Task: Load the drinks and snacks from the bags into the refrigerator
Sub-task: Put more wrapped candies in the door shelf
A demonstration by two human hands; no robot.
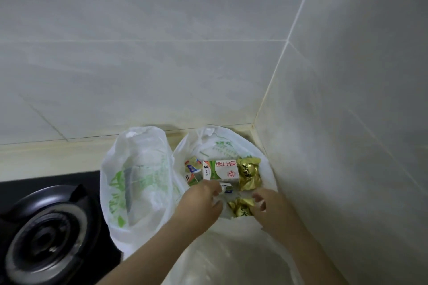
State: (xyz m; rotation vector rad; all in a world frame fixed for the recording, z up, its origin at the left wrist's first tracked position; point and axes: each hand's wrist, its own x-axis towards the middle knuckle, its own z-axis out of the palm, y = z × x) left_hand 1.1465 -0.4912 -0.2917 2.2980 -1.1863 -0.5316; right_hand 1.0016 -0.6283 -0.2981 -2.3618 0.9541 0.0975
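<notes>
Left fingers (214, 188) are curled down at the near rim of the right bag (231, 141), over a small white-and-blue item (225, 187). Can't tell if they pinch it, the plastic, or nothing. Right fingers (258, 196) are bent but spread, thumb apart, with nothing seen in them; they sit just beside the lower gold packet (239, 208), contact unclear. Left hand (203, 199) and right hand (272, 208) both reach into that bag's mouth.

Inside the bag, the milk carton (221, 170) lies on its side in the middle. The upper gold packet (249, 173) touches its right end, and smaller cartons (192, 165) sit at its left.

Handling, as a judgement:
- The carton is likely stiff, boxy and the heaviest item here. Grip it across the two long flat faces; squeezing hard could dent it.
- The gold packets look light, crinkly and slick, with possibly crushable contents. Pinch one by a crimped end or cup it whole.
- The bag film is thin and floppy and could snag on fingers.

The left bag (136, 169) stands beside it, contents unclear. Both bags sit on the bench (46, 157) in the wall corner, with the stove burner (46, 236) to the left. The refrigerator is not in view.
</notes>
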